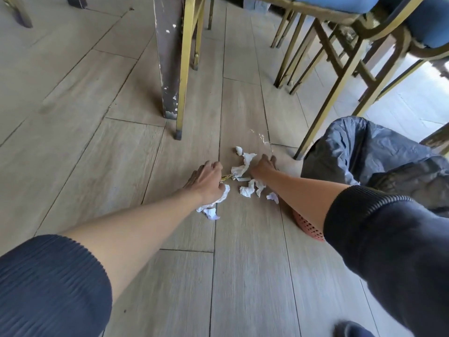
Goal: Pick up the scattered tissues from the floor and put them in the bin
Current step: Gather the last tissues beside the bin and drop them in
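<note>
Head view shows us crouched low over the floor (73, 105), both arms reaching far into a small litter of tissues (246, 188). Our left hand (209, 182) has its fingers curled over a crumpled tissue, with more white paper trailing out under the wrist toward us; something thin and yellowish shows at its fingertips, too small to name. Our right hand (263, 166) grips a long tissue piece that rises from its near-left side. We judge both hands are gathering at once so that one trip to the bin suffices.

Loose scraps lie between and just near of the hands, one small ball sits farther off. The bin (359, 152), lined with a dark bag, stands just right of the right forearm, its mouth open toward us, so the carry is short. A chair leg (323, 113) stands between the tissues and the bin's far side, and a table leg (167, 69) crowds the far left; the near floor gives open room to draw back.
</note>
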